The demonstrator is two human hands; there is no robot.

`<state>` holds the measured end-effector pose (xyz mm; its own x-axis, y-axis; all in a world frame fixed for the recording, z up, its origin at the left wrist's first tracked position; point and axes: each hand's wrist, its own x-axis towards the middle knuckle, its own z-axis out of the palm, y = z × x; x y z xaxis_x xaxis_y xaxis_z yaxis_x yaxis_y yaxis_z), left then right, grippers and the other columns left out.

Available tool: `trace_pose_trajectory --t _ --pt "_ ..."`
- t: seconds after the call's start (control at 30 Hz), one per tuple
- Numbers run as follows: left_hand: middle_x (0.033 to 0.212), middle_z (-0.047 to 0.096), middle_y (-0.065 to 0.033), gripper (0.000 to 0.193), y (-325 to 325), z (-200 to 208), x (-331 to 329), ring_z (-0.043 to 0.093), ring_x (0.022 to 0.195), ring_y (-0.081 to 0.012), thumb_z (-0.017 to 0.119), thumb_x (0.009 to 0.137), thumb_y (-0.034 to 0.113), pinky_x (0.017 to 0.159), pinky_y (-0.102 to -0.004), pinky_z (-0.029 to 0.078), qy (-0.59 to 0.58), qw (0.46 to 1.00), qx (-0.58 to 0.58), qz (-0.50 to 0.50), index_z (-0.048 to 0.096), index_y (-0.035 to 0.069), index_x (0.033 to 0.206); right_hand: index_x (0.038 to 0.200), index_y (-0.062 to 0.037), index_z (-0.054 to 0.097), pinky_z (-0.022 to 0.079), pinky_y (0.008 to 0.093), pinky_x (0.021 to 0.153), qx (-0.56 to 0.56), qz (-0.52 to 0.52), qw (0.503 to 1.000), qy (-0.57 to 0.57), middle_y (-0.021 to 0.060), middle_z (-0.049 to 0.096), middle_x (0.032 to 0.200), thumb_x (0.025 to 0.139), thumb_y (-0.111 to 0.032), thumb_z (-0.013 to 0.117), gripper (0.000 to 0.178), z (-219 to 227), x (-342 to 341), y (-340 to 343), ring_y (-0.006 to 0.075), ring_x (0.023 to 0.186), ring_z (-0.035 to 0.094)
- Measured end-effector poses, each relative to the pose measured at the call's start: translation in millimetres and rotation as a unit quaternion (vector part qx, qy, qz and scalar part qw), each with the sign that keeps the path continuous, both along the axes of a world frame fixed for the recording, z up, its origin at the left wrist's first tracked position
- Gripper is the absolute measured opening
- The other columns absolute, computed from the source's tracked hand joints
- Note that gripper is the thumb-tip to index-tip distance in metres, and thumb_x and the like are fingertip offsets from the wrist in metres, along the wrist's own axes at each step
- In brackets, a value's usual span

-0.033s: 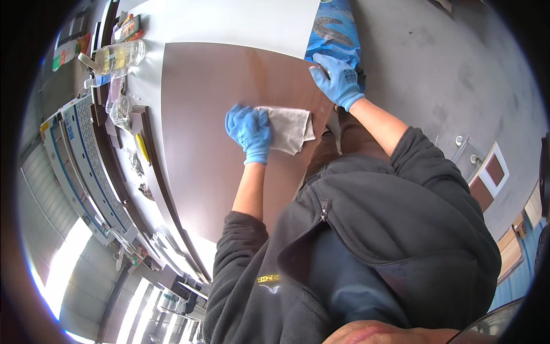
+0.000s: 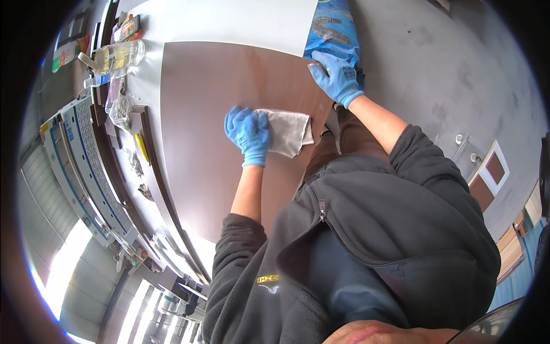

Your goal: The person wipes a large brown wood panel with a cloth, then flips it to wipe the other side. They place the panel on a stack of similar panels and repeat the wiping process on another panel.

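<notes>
Cloth (image 2: 290,133) — edge in curled fingers of L hand (image 2: 248,135), rest to rt — R hand (image 2: 338,79) part-open

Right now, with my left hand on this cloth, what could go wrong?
Your left hand holds one end of the grey cloth, leaving the rest loose, so it might fold or bunch up. Any grit beneath it, hidden from view, might scratch the brown panel. Your right hand is at the panel's edge, so leaning there could perhaps shift it.
</notes>
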<state>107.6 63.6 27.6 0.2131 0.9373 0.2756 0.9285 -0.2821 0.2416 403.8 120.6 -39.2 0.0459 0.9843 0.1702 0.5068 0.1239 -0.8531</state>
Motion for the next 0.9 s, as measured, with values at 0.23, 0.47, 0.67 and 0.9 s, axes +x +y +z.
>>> trace_pose_trajectory --t 0.23,0.47,0.67,0.9 --pt "0.127 0.073 -0.0171 0.055 -60 14 0 0.067 0.122 -0.0366 0.093 0.073 0.036 0.114 -0.0496 0.049 -0.042 0.983 -0.095 0.151 0.08 0.007 0.118 0.14 0.0065 0.064 0.054 0.0383 0.108 -0.02 -0.141 0.981 0.13 0.0247 0.071 0.136 0.107 -0.039 0.069 0.056 -22 -3 -25 0.0332 0.126 0.07" --pt "0.093 0.078 -0.0069 0.024 -35 6 30 0.072 0.094 -0.0294 0.094 0.07 0.028 0.086 -0.0437 0.057 -0.056 0.987 -0.124 0.083 0.079 0.012 0.078 0.149 0.0031 0.059 0.05 0.0361 0.111 -0.109 -0.231 0.955 0.151 0.016 0.072 0.135 0.107 -0.032 0.07 0.056 -18 -17 -89 0.0236 0.126 0.067" --pt "0.077 0.071 -0.0041 0.021 -22 1 91 0.067 0.079 -0.0293 0.092 0.065 0.023 0.075 -0.045 0.051 -0.097 0.988 -0.097 -0.065 0.073 0.016 0.067 0.126 0.0005 0.065 0.055 0.0459 0.096 -0.321 -0.082 0.928 0.171 0.0271 0.073 0.119 0.096 -0.04 0.078 0.052 28 -32 -140 0.0398 0.111 0.071" --pt "0.077 0.07 -0.0097 0.026 2 -8 113 0.065 0.081 -0.0327 0.094 0.066 0.025 0.076 -0.0472 0.05 -0.047 0.986 -0.157 -0.034 0.071 0.011 0.065 0.098 -0.0006 0.078 0.056 0.0476 0.086 -0.454 -0.016 0.885 0.108 0.0269 0.077 0.102 0.096 -0.054 0.071 0.054 34 -18 -120 0.044 0.1 0.074"
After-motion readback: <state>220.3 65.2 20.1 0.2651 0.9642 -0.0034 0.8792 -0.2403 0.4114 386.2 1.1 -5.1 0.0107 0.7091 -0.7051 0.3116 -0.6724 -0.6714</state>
